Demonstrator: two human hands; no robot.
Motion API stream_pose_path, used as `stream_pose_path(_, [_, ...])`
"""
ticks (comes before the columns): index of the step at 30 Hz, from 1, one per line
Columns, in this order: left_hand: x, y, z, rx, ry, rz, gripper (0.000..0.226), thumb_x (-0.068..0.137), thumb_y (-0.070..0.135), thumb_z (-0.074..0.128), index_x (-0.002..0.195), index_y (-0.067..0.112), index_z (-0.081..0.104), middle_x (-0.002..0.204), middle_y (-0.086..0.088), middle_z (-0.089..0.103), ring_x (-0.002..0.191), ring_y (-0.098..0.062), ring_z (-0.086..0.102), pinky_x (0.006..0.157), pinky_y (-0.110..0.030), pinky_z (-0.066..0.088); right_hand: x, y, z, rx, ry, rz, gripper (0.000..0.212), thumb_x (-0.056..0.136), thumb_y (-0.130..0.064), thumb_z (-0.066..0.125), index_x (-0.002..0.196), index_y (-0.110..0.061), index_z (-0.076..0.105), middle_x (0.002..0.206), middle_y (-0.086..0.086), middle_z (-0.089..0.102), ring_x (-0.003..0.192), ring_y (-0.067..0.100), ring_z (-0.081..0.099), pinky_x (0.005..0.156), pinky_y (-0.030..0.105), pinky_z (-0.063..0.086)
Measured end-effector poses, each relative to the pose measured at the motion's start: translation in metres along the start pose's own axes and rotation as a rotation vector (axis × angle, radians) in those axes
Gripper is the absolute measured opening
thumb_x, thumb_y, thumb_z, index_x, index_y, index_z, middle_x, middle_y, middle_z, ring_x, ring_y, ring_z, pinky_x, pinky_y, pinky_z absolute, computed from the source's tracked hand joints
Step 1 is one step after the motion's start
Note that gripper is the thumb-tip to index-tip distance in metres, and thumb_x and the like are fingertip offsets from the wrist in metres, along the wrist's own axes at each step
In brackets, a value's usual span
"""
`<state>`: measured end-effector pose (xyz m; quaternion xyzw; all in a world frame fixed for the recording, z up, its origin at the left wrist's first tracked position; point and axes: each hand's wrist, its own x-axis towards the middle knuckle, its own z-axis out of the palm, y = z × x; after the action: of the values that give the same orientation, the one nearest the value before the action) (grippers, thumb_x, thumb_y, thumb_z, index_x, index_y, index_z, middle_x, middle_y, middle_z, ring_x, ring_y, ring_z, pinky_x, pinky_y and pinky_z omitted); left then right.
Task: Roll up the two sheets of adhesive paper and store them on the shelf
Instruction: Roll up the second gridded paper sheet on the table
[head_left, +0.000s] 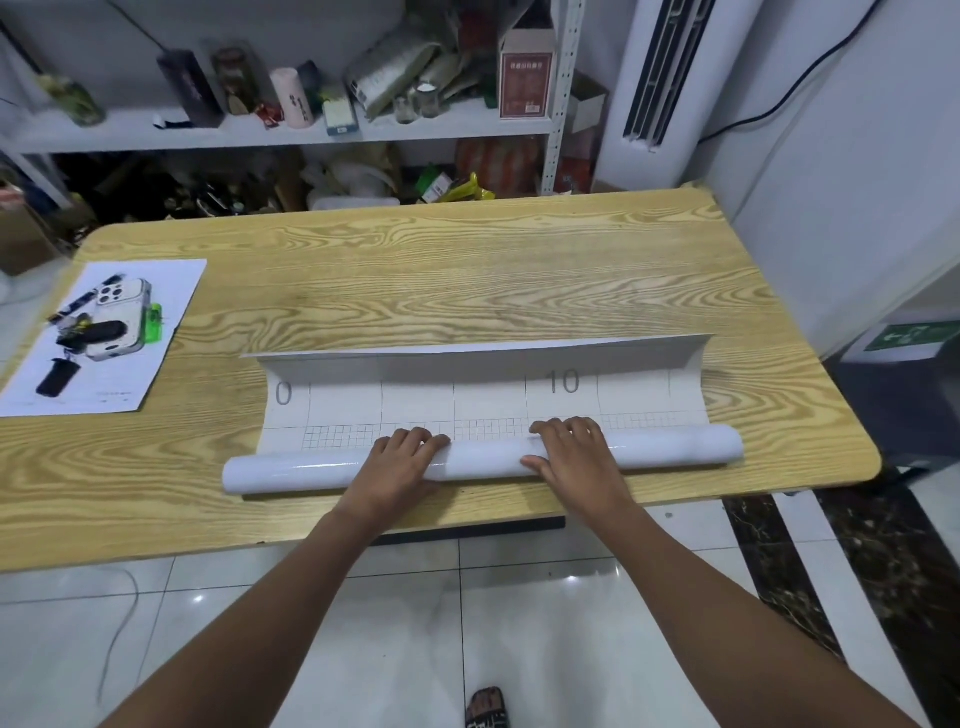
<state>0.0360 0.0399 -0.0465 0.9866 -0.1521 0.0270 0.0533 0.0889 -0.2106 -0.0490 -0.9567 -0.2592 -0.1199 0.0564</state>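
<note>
A white sheet of adhesive paper (488, 400) with a printed grid lies across the wooden table (447, 270). Its near part is wound into a glossy white roll (291, 473), and its far edge curls upward. My left hand (405, 460) lies over the roll left of centre, fingers curved over its top. My right hand (571, 449) grips the roll right of centre, thumb on the near side and fingers over the far side. I see only one sheet. The white metal shelf (291, 136) stands behind the table.
At the table's left lies a sheet of white paper (171, 291) with a phone (117, 317), a green item and small dark objects on it. The shelf is crowded with bottles, boxes and bags. A white air conditioner (654, 73) stands at the right.
</note>
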Motion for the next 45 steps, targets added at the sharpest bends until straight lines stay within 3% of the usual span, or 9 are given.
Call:
stream_pose_path(10, [0.000, -0.009, 0.015, 0.017, 0.103, 0.041, 0.072, 0.056, 0.034, 0.085, 0.113, 0.019, 0.044, 0.095, -0.001, 0.065, 0.078, -0.023, 0.063, 0.078, -0.031, 0.046, -0.006, 0.009, 0.004, 0.064, -0.085, -0.016, 0.059, 0.085, -0.062, 0.034, 0.113, -0.015, 0.055, 0.110, 0.001, 0.059, 0.096, 0.023, 0.056, 0.094, 0.037, 0.030])
stream_pose_path(12, [0.000, -0.011, 0.017, 0.011, 0.127, 0.041, 0.057, 0.067, 0.035, 0.074, 0.112, 0.019, 0.044, 0.097, 0.000, 0.065, 0.082, -0.022, 0.063, 0.083, -0.030, 0.031, -0.004, 0.011, 0.005, 0.083, -0.099, -0.017, 0.062, 0.083, -0.066, 0.035, 0.113, -0.015, 0.053, 0.109, 0.001, 0.058, 0.094, 0.023, 0.056, 0.091, 0.037, 0.031])
stream_pose_path(15, [0.000, -0.011, 0.017, 0.028, 0.114, 0.026, 0.040, 0.079, 0.042, 0.048, 0.112, 0.019, 0.045, 0.097, 0.003, 0.066, 0.084, -0.018, 0.064, 0.084, -0.030, 0.027, -0.001, 0.013, 0.003, 0.062, -0.101, -0.028, 0.060, 0.079, -0.067, 0.040, 0.110, -0.017, 0.050, 0.104, 0.000, 0.056, 0.088, 0.022, 0.055, 0.085, 0.035, 0.031])
stream_pose_path(18, [0.000, -0.009, 0.019, 0.020, 0.116, 0.032, 0.041, 0.084, 0.041, 0.036, 0.115, 0.017, 0.046, 0.106, -0.003, 0.063, 0.094, -0.022, 0.058, 0.089, -0.035, 0.037, 0.000, 0.016, 0.005, 0.056, -0.079, -0.048, 0.057, 0.075, -0.064, 0.050, 0.107, -0.016, 0.052, 0.101, 0.000, 0.055, 0.085, 0.021, 0.053, 0.082, 0.034, 0.033])
stream_pose_path(22, [0.000, -0.005, 0.015, 0.033, 0.177, 0.002, 0.043, 0.085, 0.036, 0.033, 0.119, 0.012, 0.046, 0.104, -0.006, 0.048, 0.090, -0.021, 0.040, 0.076, -0.034, 0.048, 0.001, 0.017, 0.007, 0.036, -0.048, -0.060, 0.056, 0.073, -0.062, 0.055, 0.105, -0.016, 0.056, 0.100, -0.001, 0.056, 0.085, 0.020, 0.054, 0.081, 0.036, 0.041])
stream_pose_path(32, [0.006, -0.003, 0.011, 0.025, 0.099, -0.069, 0.040, 0.089, 0.030, 0.030, 0.123, 0.012, 0.043, 0.094, -0.004, 0.061, 0.085, -0.018, 0.038, 0.080, -0.031, 0.028, 0.003, 0.024, 0.010, -0.004, 0.026, -0.084, 0.061, 0.061, -0.058, 0.076, 0.104, -0.016, 0.064, 0.105, 0.003, 0.062, 0.088, 0.024, 0.058, 0.083, 0.035, 0.031])
stream_pose_path(37, [0.004, -0.001, 0.008, -0.021, 0.011, -0.124, 0.055, 0.099, 0.039, 0.001, 0.122, 0.014, 0.044, 0.100, -0.005, 0.062, 0.085, -0.024, 0.059, 0.082, -0.029, 0.029, 0.002, 0.025, 0.008, -0.014, 0.019, -0.089, 0.062, 0.060, -0.057, 0.077, 0.106, -0.016, 0.065, 0.101, 0.003, 0.062, 0.083, 0.023, 0.058, 0.076, 0.036, 0.046])
stream_pose_path(42, [0.004, 0.001, 0.007, -0.037, 0.022, -0.121, 0.057, 0.096, 0.049, 0.012, 0.124, 0.013, 0.046, 0.126, -0.015, 0.048, 0.110, -0.028, 0.047, 0.094, -0.036, 0.040, 0.003, 0.025, 0.005, 0.014, -0.028, -0.098, 0.060, 0.078, -0.061, 0.047, 0.115, -0.015, 0.059, 0.097, 0.004, 0.060, 0.084, 0.022, 0.059, 0.076, 0.035, 0.049])
stream_pose_path(45, [0.004, 0.003, 0.008, -0.014, 0.096, -0.054, 0.048, 0.086, 0.046, 0.052, 0.120, 0.012, 0.046, 0.121, -0.016, 0.049, 0.107, -0.028, 0.044, 0.091, -0.034, 0.031, 0.003, 0.026, 0.005, 0.083, -0.042, -0.079, 0.062, 0.079, -0.061, 0.037, 0.115, -0.013, 0.052, 0.099, 0.002, 0.061, 0.088, 0.021, 0.060, 0.085, 0.033, 0.044])
